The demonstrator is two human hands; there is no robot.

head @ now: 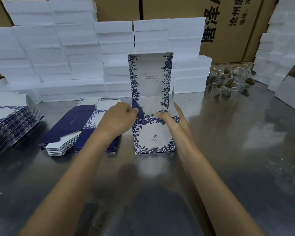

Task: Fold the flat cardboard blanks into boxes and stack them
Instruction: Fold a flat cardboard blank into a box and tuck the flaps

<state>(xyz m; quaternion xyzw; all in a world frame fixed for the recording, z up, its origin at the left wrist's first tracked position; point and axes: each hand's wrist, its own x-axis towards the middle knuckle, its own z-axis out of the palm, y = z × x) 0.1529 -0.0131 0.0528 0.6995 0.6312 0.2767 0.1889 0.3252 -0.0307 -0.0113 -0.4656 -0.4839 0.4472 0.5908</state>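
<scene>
Head view, one blue-and-white floral box (154, 135) stood on steel table (228, 150), lid raised, inside partly hidden, left wall pinched by curled left hand (119, 117), right hand (173, 119) straight-fingered against right wall, thumb over front rim, two stacks of flat blanks (85, 126) laid leftward.

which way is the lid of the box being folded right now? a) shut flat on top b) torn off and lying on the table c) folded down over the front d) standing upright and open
d: the lid rises upright from the back of the box, showing its printed inner face, while the left hand and right hand work at the box's open top edge.
</scene>
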